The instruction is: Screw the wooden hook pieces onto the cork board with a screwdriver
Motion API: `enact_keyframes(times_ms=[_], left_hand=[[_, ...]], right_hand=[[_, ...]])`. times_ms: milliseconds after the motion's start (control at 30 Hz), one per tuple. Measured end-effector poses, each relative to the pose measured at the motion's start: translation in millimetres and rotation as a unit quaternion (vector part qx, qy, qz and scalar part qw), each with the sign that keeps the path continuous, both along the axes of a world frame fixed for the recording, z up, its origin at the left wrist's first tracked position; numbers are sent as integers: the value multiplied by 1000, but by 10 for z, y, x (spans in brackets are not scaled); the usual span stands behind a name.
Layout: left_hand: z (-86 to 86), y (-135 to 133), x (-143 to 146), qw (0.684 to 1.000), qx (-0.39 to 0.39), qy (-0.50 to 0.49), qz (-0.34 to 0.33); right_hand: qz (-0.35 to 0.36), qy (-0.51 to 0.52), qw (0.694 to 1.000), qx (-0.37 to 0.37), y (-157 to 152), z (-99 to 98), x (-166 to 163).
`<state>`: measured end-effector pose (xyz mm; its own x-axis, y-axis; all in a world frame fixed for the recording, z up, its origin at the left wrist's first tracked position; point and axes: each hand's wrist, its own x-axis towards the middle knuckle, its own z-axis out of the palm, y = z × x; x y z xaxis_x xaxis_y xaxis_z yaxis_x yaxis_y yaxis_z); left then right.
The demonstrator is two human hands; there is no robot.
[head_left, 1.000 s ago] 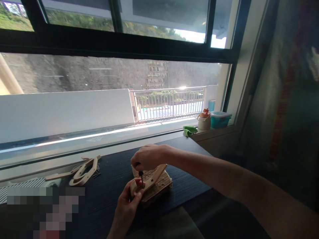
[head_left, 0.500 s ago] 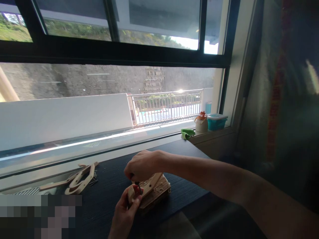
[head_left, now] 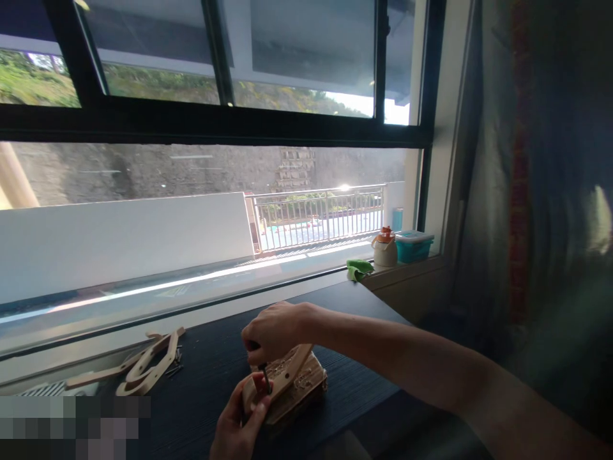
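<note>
My left hand [head_left: 238, 418] grips the near end of a light wooden piece [head_left: 290, 378] with a dark hole in it, thumb and fingertips closed around it. The piece rests on a thick, carved-looking wooden block [head_left: 292, 404] with wood shavings scattered over its top. Above it, my right hand [head_left: 274, 331] is closed in a fist on a tool with a thin dark shaft [head_left: 267, 378]. The shaft points down at the wooden piece between my left fingertips. My fist hides the handle, so its exact kind is unclear.
On the dark table [head_left: 211, 370], curved wooden parts [head_left: 156, 364] lie at the left beside several screws or nails [head_left: 176, 365]. A green cloth [head_left: 359, 269], a jug with an orange lid [head_left: 384, 248] and a teal box [head_left: 414, 247] stand by the window.
The view has tilted up slightly, so everything sits lower in the picture. Both hands keep their hold, and my right fist has turned a little over the tool.
</note>
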<state>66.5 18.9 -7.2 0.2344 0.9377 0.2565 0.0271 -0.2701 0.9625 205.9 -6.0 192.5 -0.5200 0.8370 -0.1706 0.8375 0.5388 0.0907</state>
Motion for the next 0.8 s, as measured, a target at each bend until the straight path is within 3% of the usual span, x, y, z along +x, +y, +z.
enact_keyframes(times_ms=[167,500,800], left_hand=[[-20,23,-4,1000,6,-13,2],[40,-1,0,1000,15,1,0],[36,-35,-2,1000,11,10,-4]], right_hand=[[24,16,999,-17,-23,35,32],[11,42,999,3,38,-91,23],[15,35,999,-11,-26,4,23]])
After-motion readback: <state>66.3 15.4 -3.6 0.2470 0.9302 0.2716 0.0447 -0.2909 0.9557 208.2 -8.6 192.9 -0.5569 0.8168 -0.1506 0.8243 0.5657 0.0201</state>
